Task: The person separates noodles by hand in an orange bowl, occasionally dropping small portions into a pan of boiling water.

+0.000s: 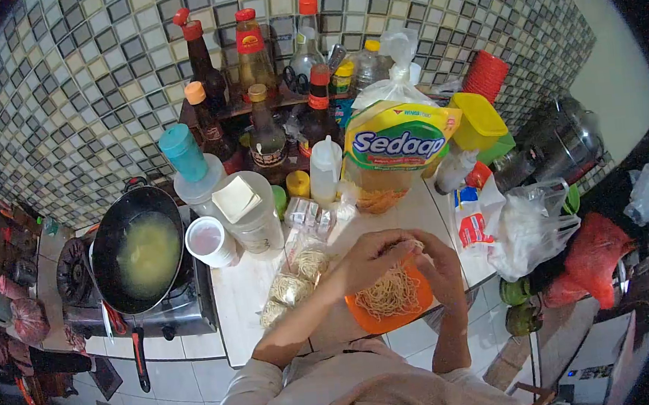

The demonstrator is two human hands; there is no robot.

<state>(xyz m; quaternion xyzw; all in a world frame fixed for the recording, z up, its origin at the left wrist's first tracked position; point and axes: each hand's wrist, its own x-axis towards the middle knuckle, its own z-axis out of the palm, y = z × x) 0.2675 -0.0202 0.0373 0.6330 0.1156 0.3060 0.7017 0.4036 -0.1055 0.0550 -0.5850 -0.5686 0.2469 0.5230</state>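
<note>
An orange plate [362, 320] at the counter's front edge carries a heap of thin noodles [389, 293]. Above it, my left hand [372, 261] and my right hand [442, 262] come together, fingers closed around a small pale piece [419, 246] whose kind I cannot make out. Beside my left forearm lie several round bundles of dry noodles [290, 289] in clear plastic. Behind my hands stands a Sedaap cooking oil pouch [399, 150].
On the left, a black wok [101, 257] with yellowish liquid sits on the gas stove [202, 306], its handle jutting forward. Sauce bottles [265, 138], a white cup stack [210, 239] and a clear canister [261, 227] line the back. Plastic bags [531, 231] lie to the right.
</note>
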